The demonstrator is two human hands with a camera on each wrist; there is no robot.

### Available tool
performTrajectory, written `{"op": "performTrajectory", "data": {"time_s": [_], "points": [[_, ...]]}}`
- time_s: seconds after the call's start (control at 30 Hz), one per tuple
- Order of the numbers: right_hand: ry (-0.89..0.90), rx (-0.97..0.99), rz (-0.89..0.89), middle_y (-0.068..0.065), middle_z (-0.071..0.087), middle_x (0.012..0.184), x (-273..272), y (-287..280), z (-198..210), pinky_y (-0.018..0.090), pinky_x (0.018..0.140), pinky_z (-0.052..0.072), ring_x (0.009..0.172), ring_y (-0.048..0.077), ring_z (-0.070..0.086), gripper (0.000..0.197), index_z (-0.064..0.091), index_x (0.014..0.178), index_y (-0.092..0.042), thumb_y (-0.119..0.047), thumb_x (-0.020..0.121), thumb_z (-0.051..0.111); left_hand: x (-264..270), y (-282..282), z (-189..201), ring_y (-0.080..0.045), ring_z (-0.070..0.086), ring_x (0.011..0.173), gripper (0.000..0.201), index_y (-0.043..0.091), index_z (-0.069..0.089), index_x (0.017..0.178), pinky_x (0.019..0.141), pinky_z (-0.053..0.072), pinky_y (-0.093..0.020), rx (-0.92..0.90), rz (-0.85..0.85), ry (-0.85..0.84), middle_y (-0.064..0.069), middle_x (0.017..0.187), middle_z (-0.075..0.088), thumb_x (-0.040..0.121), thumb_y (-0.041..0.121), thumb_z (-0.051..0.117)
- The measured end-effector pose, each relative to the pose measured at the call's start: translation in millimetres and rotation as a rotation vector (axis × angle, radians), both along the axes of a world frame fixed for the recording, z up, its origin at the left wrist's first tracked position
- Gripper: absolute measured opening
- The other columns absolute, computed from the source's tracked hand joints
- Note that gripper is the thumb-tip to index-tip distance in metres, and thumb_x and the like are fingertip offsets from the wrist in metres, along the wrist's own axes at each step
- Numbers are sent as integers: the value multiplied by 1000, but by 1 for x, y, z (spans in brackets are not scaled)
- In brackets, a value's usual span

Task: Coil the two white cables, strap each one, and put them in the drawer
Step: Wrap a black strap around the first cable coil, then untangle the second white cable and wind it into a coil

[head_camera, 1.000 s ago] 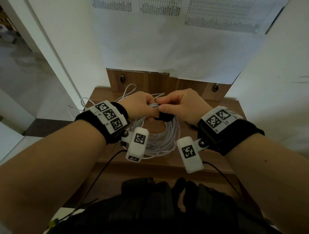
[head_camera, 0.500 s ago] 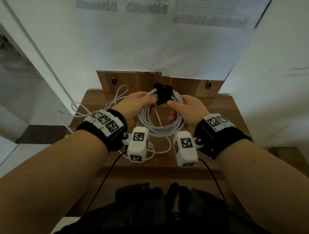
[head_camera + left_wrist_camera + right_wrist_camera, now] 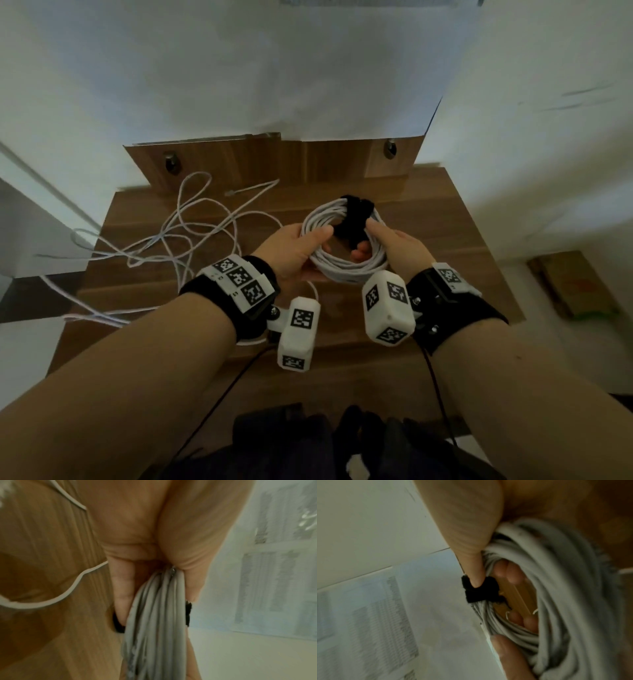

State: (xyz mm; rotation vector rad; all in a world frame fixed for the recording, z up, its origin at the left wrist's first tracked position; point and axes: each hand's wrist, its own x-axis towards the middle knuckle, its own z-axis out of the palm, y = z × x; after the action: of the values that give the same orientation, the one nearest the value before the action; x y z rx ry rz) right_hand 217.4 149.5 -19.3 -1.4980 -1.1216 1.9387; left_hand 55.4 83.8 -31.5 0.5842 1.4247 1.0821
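Observation:
A coiled white cable (image 3: 346, 267) is held up over the wooden top, bound at its far side by a black strap (image 3: 354, 216). My left hand (image 3: 301, 250) grips the coil's left side, thumb on top and fingers under the strands (image 3: 159, 608). My right hand (image 3: 390, 246) holds the right side, its thumb pressed against the black strap (image 3: 479, 591) and its fingers curled through the coil's (image 3: 547, 588) opening. A second white cable (image 3: 178, 236) lies loose and tangled on the wood to the left, partly hanging over the left edge.
The small wooden cabinet top (image 3: 428, 212) has a raised wooden back panel (image 3: 274, 161) with two metal knobs. A white wall with a hanging paper sheet (image 3: 274, 68) stands behind. Cardboard (image 3: 575, 287) lies on the floor at right. No drawer shows.
The strapped coil has been lifted off the wood and shifted right, tilted toward me. Both hands moved from pressing the strap on top to holding the coil's two sides.

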Motion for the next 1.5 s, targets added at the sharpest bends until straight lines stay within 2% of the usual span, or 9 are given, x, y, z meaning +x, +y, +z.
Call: {"op": "performTrajectory", "data": {"time_s": [0.1, 0.4, 0.6, 0.7, 0.8, 0.9, 1.07, 1.2, 1.5], "points": [[13, -85, -40, 17, 67, 92, 9, 7, -16, 47, 80, 58, 79, 31, 66, 22, 61, 97, -8, -30, 95, 59, 13, 14, -14, -20, 66, 62, 26, 7, 54, 79, 63, 60, -38, -18, 76, 0, -11, 70, 60, 96, 27, 55], [61, -54, -281, 11, 61, 83, 50, 31, -64, 39, 66, 55, 77, 26, 63, 16, 60, 91, -9, -15, 101, 49, 41, 62, -43, -27, 67, 97, 39, 10, 63, 111, 85, 55, -46, -131, 122, -206, -12, 104, 70, 98, 43, 45], [91, -66, -380, 12, 62, 80, 73, 51, -79, 43, 70, 55, 76, 28, 62, 14, 62, 98, -9, -13, 101, 49, 36, 96, -68, -28, 57, 114, 48, 14, 48, 134, 88, 54, -35, -172, 16, -20, -9, 123, 53, 93, -10, 42], [61, -60, -389, 11, 62, 81, 77, 57, -86, 43, 70, 55, 76, 27, 62, 14, 62, 98, -9, -14, 100, 49, 38, 106, -74, -24, 55, 119, 55, 18, 48, 137, 104, 45, -40, -195, -149, 172, -10, 129, 56, 89, -8, 51], [29, -62, -387, 11, 63, 84, 76, 63, -91, 48, 77, 56, 77, 28, 63, 13, 62, 98, -10, -14, 100, 50, 30, 121, -78, -21, 55, 117, 57, 20, 46, 140, 104, 44, -38, -164, -37, 290, -8, 130, 56, 88, -3, 53], [-17, -59, -362, 12, 63, 88, 70, 66, -98, 48, 80, 56, 82, 29, 63, 16, 61, 110, -8, -15, 99, 51, 27, 130, -70, -20, 47, 129, 66, 14, 29, 149, 102, 43, -28, -97, 132, 88, -4, 137, 43, 91, -16, 41], [-84, -36, -362, 13, 65, 94, 56, 77, -101, 38, 66, 57, 85, 28, 65, 27, 58, 121, -5, -18, 98, 55, 19, 134, -69, -21, 45, 129, 74, 18, 24, 151, 106, 41, -33, -67, 161, -29, -6, 157, 23, 89, -20, 41], [-110, -58, -398, 16, 66, 108, 48, 84, -101, 39, 69, 59, 95, 31, 66, 32, 57, 126, -10, -23, 96, 58, 5, 127, -69, -21, 46, 128, 70, 19, 30, 149, 97, 46, -27, -59, 201, -112, -3, 156, 25, 91, -19, 42], [-387, 47, -313, 9, 67, 97, 35, 88, -101, 45, 82, 57, 83, 25, 65, 41, 59, 125, -12, -37, 92, 61, -1, 103, -63, -24, 46, 130, 58, 10, 37, 145, 97, 45, -29, -50, 163, -169, -10, 152, 33, 93, -16, 41]]}}
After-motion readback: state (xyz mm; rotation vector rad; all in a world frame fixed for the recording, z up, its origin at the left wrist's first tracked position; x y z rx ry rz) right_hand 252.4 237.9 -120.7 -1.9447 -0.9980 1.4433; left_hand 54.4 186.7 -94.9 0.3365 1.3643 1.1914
